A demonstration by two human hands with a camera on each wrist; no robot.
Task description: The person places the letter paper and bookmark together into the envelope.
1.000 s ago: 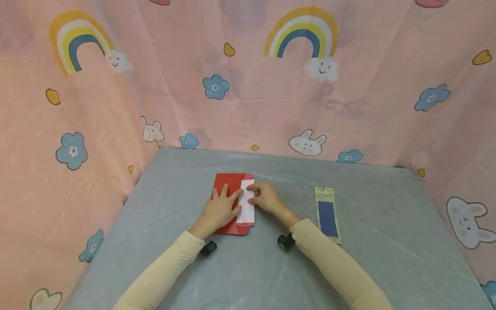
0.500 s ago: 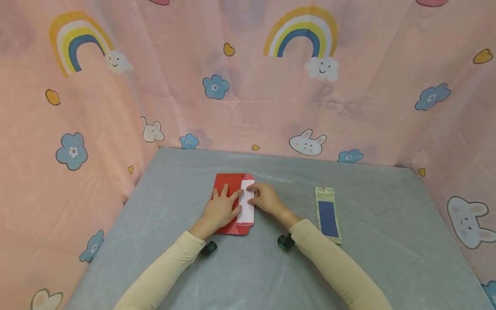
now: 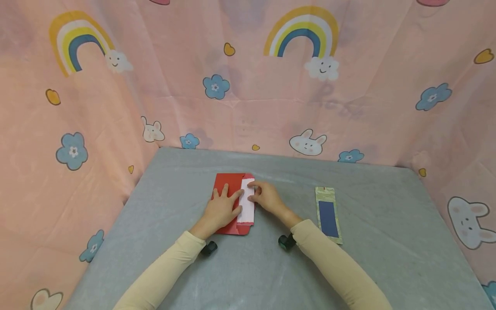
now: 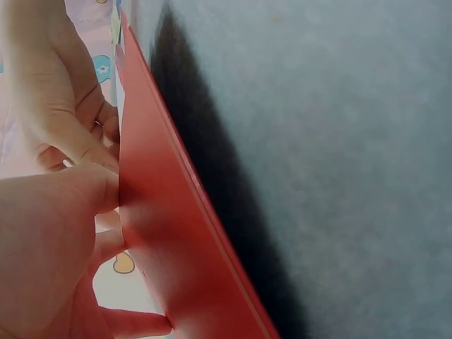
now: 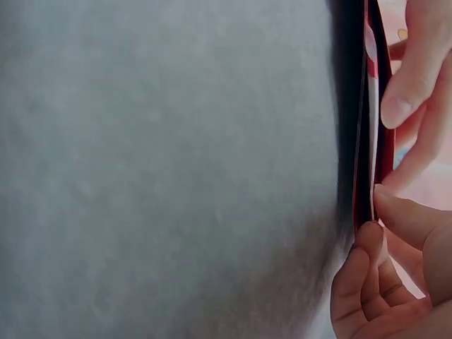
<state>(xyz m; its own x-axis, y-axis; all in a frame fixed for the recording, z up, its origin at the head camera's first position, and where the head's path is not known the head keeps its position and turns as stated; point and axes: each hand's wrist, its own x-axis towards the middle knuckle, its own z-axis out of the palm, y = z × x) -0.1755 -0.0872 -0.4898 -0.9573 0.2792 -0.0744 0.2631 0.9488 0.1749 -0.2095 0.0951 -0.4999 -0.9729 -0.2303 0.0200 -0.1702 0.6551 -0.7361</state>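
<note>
barely shifted from before, right fingers [image 3: 257,184] pinch the white slip [image 3: 246,211]; left fingers [image 3: 224,191] spread on red envelope [image 3: 229,178].

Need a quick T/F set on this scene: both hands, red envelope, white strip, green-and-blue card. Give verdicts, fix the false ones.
1. The left hand rests on the red envelope with its fingers spread. True.
2. The white strip lies along the left side of the red envelope. False: it lies along the right side.
3. The right hand pinches the white strip near its right edge. True.
4. The green-and-blue card lies on the gray table, to the right of the red envelope. True.
5. The left hand holds the green-and-blue card. False: neither hand touches it.
</note>
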